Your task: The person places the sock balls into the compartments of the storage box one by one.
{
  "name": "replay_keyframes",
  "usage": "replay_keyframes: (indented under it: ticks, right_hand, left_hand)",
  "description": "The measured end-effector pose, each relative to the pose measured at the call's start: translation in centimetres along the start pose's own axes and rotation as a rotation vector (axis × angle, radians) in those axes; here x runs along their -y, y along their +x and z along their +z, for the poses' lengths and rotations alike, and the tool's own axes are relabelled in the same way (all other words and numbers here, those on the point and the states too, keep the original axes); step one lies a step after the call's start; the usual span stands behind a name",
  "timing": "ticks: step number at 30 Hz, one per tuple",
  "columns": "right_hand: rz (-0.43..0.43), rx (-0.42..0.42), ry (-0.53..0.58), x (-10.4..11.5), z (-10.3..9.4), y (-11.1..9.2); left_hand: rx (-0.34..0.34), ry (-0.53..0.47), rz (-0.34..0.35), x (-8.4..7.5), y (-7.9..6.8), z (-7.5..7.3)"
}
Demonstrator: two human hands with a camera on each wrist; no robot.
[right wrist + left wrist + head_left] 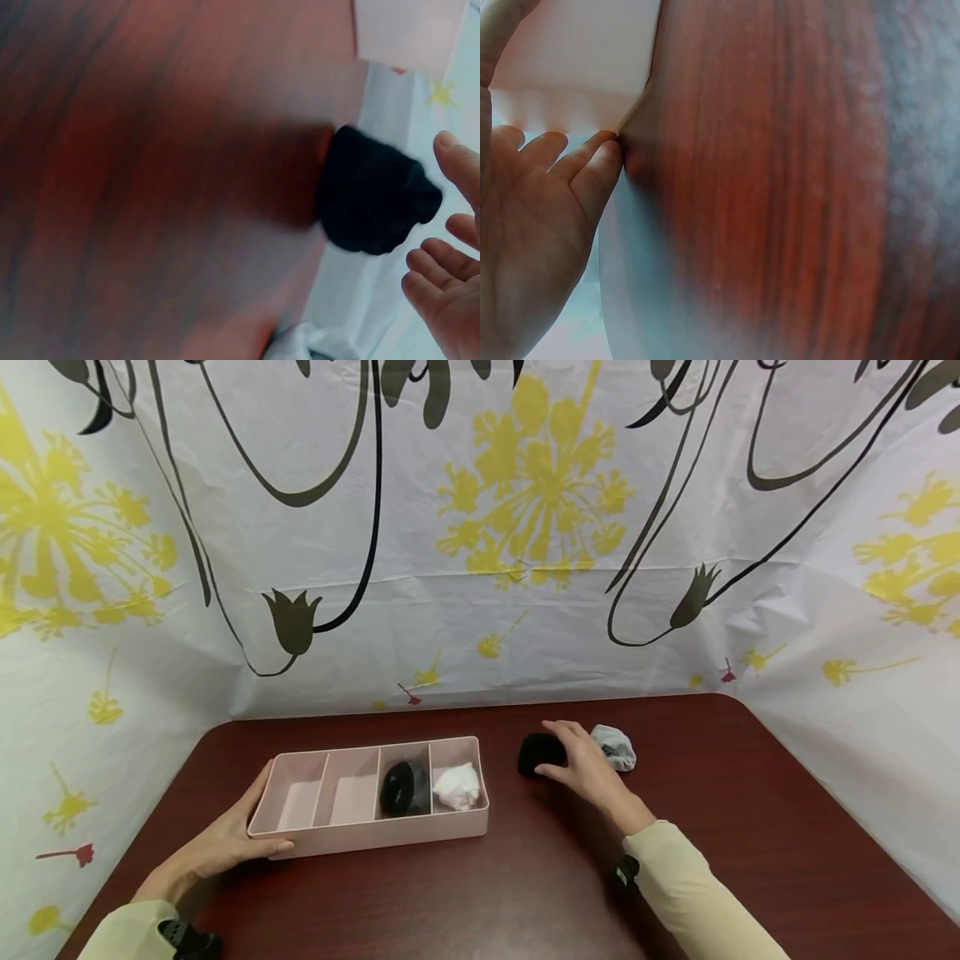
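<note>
A pink divided box (375, 839) stands on the table. My left hand (213, 847) grips its left end, thumb along the front wall; in the left wrist view the fingertips of my left hand (551, 187) press the end wall of the pink box (577, 67). A black scrunchie (538, 753) lies right of the box. Over its right side is my right hand (588, 768), thumb and fingers spread. The right wrist view shows a gap between the black scrunchie (375, 191) and my right hand (450, 277). Just beyond that hand lies a grey scrunchie (615, 747).
Inside the box, a black-and-grey scrunchie (405, 789) sits in the third compartment from the left and a white scrunchie (457, 787) in the rightmost. Behind the dark red table (465, 910) hangs a patterned white cloth (420, 635), which also closes off both sides.
</note>
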State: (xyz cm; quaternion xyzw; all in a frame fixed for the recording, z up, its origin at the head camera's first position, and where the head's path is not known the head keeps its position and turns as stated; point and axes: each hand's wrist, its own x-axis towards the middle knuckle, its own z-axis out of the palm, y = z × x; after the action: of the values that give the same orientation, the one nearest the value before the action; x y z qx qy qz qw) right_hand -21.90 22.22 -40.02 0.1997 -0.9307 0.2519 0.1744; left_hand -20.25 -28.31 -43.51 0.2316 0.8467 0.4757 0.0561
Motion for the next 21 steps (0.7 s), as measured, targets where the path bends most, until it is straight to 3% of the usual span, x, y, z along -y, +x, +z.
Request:
replay_keyframes:
  ticks: [6,21]
  right_hand:
    - [0.048,0.053,-0.020,-1.2,0.5,-0.2]
    - [0.111,0.138,-0.028,-1.3,1.6,0.4]
  left_hand:
    - [0.002,0.011,-0.011,0.0,0.0,-0.1]
    - [0.015,-0.033,-0.032,0.2,0.1,0.0]
